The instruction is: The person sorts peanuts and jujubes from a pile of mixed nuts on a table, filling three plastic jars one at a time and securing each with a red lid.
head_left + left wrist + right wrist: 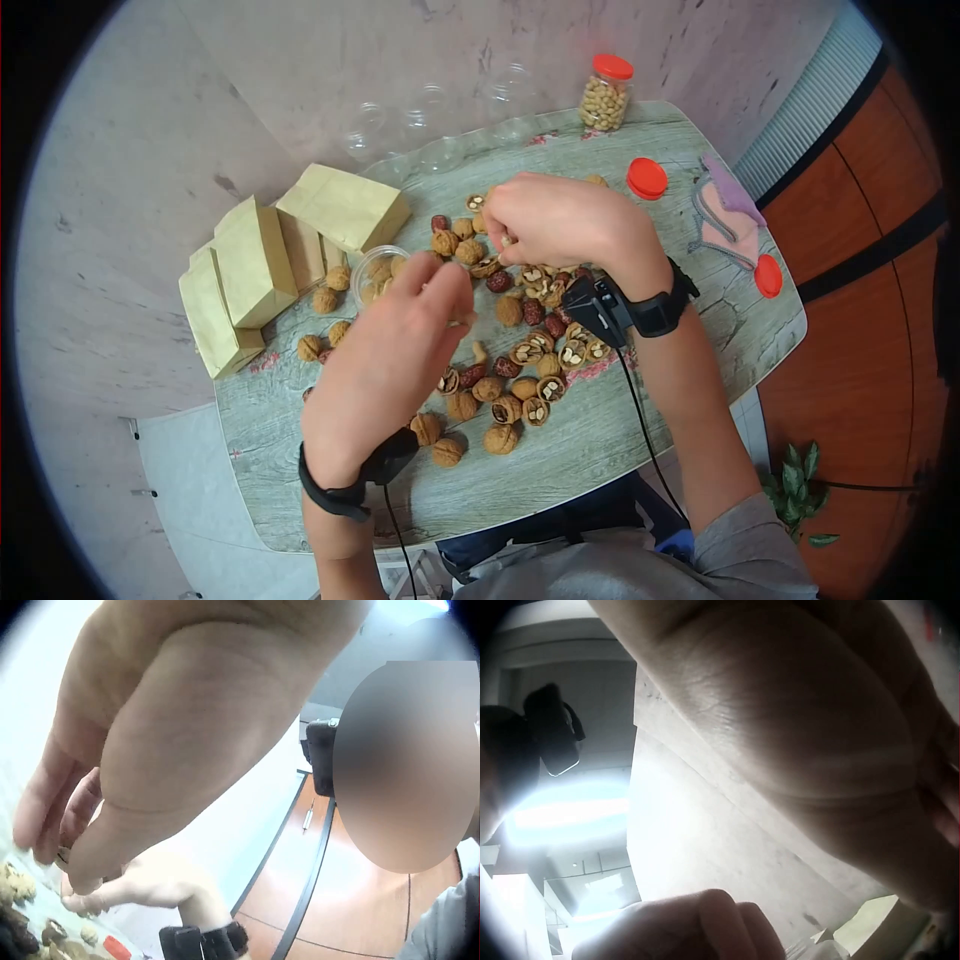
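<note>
The left hand [385, 350] is above the table's left middle, beside a clear round jar [372, 272] that holds walnuts. In the left wrist view its thumb and fingers pinch a small nut piece [63, 856]. The right hand [560, 220], over the back of the nut pile, pinches a small pale piece [508, 241] between thumb and fingers. Beneath and between the hands lie whole walnuts [501, 438], opened walnuts [536, 411], red dates [499, 281] and a peanut [479, 352]. The right wrist view shows mostly the right palm [802, 727]; its fingertips are unclear there.
Pale yellow paper bags [255, 262] stand at the left. Clear jars [432, 118] line the back edge, with a red-lidded jar of peanuts [604, 104] to their right. Red lids [647, 178] and a pink and purple cloth [728, 215] lie at the right.
</note>
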A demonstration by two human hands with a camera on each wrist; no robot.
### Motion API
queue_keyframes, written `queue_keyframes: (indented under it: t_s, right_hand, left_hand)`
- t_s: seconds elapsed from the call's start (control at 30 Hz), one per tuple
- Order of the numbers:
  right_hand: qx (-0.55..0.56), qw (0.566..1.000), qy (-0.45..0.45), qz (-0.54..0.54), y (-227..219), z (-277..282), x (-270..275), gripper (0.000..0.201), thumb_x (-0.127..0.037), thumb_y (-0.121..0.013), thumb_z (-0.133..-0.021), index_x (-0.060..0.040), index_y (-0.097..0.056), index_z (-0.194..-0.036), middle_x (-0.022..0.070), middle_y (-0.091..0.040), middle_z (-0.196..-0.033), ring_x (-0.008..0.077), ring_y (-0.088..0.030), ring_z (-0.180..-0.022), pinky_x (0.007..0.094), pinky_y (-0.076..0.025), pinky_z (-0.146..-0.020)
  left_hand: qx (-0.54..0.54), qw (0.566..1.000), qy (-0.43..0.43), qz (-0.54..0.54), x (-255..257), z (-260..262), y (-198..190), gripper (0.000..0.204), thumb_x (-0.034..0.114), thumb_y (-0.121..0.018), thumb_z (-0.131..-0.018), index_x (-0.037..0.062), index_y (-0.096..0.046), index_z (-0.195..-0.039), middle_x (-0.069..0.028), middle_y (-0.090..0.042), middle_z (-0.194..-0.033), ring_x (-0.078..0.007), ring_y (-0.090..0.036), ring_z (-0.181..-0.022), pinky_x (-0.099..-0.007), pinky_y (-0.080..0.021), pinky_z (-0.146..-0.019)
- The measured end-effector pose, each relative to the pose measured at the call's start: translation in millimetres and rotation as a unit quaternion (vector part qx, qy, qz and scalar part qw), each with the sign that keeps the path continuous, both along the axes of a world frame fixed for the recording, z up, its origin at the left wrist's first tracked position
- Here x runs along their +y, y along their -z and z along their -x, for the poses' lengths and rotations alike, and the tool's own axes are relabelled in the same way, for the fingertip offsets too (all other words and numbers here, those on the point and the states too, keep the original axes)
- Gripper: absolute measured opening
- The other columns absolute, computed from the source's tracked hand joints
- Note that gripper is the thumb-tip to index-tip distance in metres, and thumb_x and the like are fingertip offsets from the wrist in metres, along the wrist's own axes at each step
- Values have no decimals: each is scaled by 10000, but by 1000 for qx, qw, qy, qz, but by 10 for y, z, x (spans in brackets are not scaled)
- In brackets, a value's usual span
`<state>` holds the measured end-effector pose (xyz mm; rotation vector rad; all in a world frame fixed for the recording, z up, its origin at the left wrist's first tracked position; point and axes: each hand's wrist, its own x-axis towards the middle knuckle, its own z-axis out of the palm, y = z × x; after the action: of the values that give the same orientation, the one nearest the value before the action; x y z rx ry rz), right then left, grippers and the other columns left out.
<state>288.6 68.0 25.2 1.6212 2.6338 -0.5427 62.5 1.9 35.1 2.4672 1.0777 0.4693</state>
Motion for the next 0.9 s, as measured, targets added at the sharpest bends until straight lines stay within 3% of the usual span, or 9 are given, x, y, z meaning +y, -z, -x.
queue_keyframes:
  t_s: [0.03, 0.17, 0.23, 0.33, 0.4, 0.53, 0.77, 0.83, 0.9]
  right_hand:
    - [-3, 1000, 0, 1, -18, 8, -3, 137, -100, -711, -833, 12, -721, -910, 178, -723, -857, 345, -704, -838, 432, -553, -748]
    - [28, 998, -24, -41, -53, 76, 19, 143, -114, -715, -869, 5, -713, -949, 148, -702, -899, 305, -694, -803, 399, -555, -738]
    - [219, 965, -70, -128, -64, 136, -10, 132, -102, -721, -892, -1, -703, -974, 108, -682, -941, 256, -683, -766, 365, -549, -701]
    - [305, 943, -70, -111, -138, 317, -88, 124, -114, -705, -892, -1, -681, -939, 132, -678, -958, 297, -682, -844, 384, -540, -755]
    - [332, 931, -83, -127, -74, 412, -90, 122, -99, -703, -888, 3, -682, -953, 138, -681, -954, 296, -690, -852, 385, -548, -769]
    - [391, 903, -110, -142, 36, 538, -95, 143, -50, -700, -879, 12, -675, -1005, 134, -697, -967, 264, -720, -890, 366, -576, -814]
    - [391, 911, -81, -104, -119, 322, -63, 146, -13, -677, -888, 29, -668, -1028, 122, -742, -971, 220, -749, -873, 325, -602, -780]
    - [381, 915, -75, -107, -152, 279, -54, 134, -23, -685, -883, 24, -678, -1008, 126, -742, -933, 227, -750, -856, 335, -601, -775]
    - [372, 919, -65, -110, -164, 189, -36, 123, -33, -693, -877, 20, -688, -988, 130, -742, -895, 235, -750, -839, 344, -601, -769]
  left_hand:
    - [-19, 1000, -15, -4, -1, 45, -63, 166, 14, -718, -898, 29, -609, -1022, -98, -596, -986, -260, -670, -793, -368, -547, -706]
    - [-41, 993, -99, -54, 20, 219, -258, 163, 27, -738, -901, 9, -638, -1029, -85, -664, -941, -197, -624, -727, -321, -517, -669]
    - [-34, 991, -117, -57, 73, 303, -250, 170, 30, -744, -899, 6, -640, -1031, -86, -668, -935, -197, -620, -727, -321, -517, -670]
    - [-15, 987, -140, -72, 144, 375, -217, 198, 35, -758, -887, 5, -646, -1047, -91, -676, -924, -195, -618, -727, -321, -518, -673]
    - [-17, 988, -141, -67, 154, 388, -224, 193, 78, -757, -881, 39, -622, -1015, -114, -684, -938, -307, -683, -802, -421, -533, -714]
    - [-7, 984, -162, -69, 58, 412, -313, 207, 35, -773, -865, 3, -637, -1018, -93, -676, -909, -202, -634, -732, -325, -523, -680]
    - [-9, 999, 33, 38, -70, 97, -86, 228, 60, -762, -869, 36, -621, -1047, -111, -684, -964, -278, -700, -824, -403, -557, -737]
    - [120, 991, 61, 28, -69, -9, 50, 254, 67, -735, -880, 30, -608, -1097, -143, -671, -1007, -329, -712, -889, -450, -563, -780]
    - [133, 988, 71, 30, -89, -89, 255, 258, 52, -712, -880, 17, -605, -1112, -160, -661, -1014, -342, -712, -905, -453, -565, -788]
